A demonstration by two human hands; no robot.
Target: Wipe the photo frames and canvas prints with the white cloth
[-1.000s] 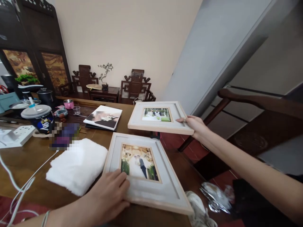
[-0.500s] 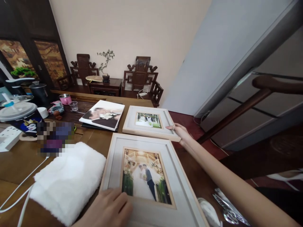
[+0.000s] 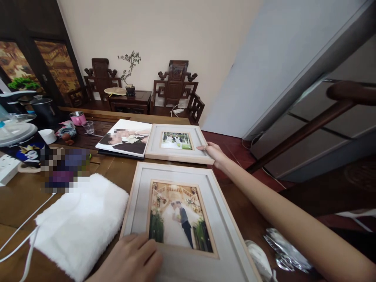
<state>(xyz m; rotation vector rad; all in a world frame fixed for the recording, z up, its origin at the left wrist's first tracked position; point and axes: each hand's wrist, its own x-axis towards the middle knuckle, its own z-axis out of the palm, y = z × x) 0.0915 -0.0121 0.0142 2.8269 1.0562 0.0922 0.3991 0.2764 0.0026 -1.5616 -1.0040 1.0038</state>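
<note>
On the wooden table lies a large pale picture frame (image 3: 226, 219) with a wedding photo in its middle. My left hand (image 3: 132, 256) grips its near left part, fingers bent over the face and thumb hidden. Beyond it sits a smaller picture frame (image 3: 179, 156) with an outdoor wedding photo. My right hand (image 3: 214, 152) is closed on that frame's right edge, thumb on top and the other fingers mostly hidden. Its left side meets a white photo album or panel (image 3: 126, 137), which lies on something black. A fluffy white cloth (image 3: 82, 223) is left of the large frame.
Left on the table are a blurred-out object (image 3: 66, 168), a white cable (image 3: 28, 211), a lidded drink cup (image 3: 22, 145), a pink mug (image 3: 78, 118) and a clear cup (image 3: 88, 127). Shiny plastic packaging (image 3: 286, 250) lies right. A wooden chair rail (image 3: 305, 133) slants nearby.
My right hand has slid the smaller frame left, closing the gap to the white album. My left hand stays on the large frame. The view has shifted slightly.
</note>
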